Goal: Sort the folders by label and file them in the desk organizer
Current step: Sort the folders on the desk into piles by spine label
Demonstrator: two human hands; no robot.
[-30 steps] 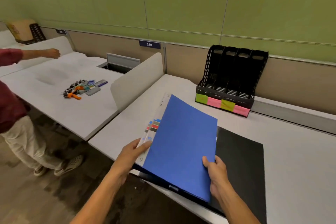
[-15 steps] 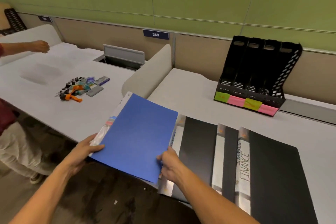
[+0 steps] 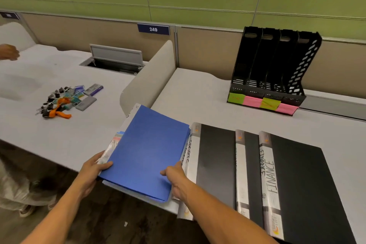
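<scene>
A blue folder (image 3: 148, 152) tops a small stack that I hold at the desk's near edge. My left hand (image 3: 93, 172) grips its left side and my right hand (image 3: 174, 178) grips its lower right corner. To its right, black folders lie overlapped on the desk: one with a spine reading SPORTS (image 3: 213, 162), a narrow one (image 3: 250, 174), and one marked FINANCE (image 3: 303, 190). The black desk organizer (image 3: 271, 69) stands upright at the back right with nothing in its slots, and green and pink sticky notes (image 3: 261, 103) run along its front.
A curved white divider (image 3: 150, 79) separates this desk from the left desk, where a pile of binder clips and small items (image 3: 67, 99) lies. An open cable hatch (image 3: 116, 59) sits behind it. Another person's hand (image 3: 8, 51) shows at the far left.
The blue folder stack has slid left off the black folders, exposing their labelled spines. The view has turned left and closer to the desk; both hands keep their grip.
</scene>
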